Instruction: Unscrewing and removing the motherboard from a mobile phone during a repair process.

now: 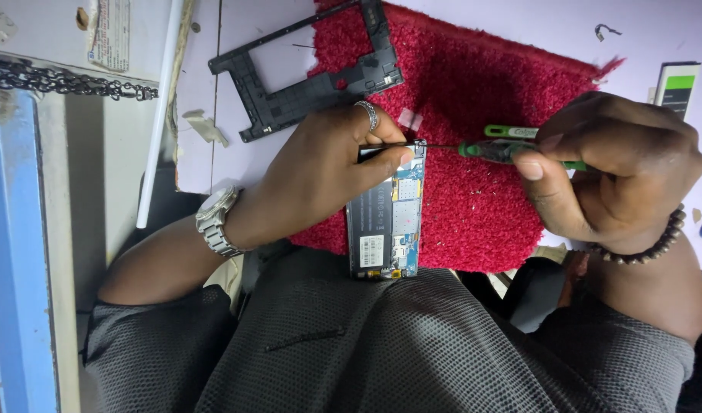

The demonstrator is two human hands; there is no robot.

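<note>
An opened phone [385,222] with its back off shows a dark battery and a blue circuit board; it lies on a red fuzzy mat [481,115]. My left hand [328,164], with a ring and a wristwatch, grips the phone's upper end. My right hand [619,172], wearing a bead bracelet, holds a green-handled screwdriver [500,149]. Its thin shaft points left, and the tip touches the phone's top edge by my left thumb.
A black plastic phone frame [305,73] lies at the mat's upper left on the white table. A second green tool [511,131] rests behind the screwdriver. A battery-like pack [676,86] sits at right, a white rod [161,115] and a chain [68,80] at left.
</note>
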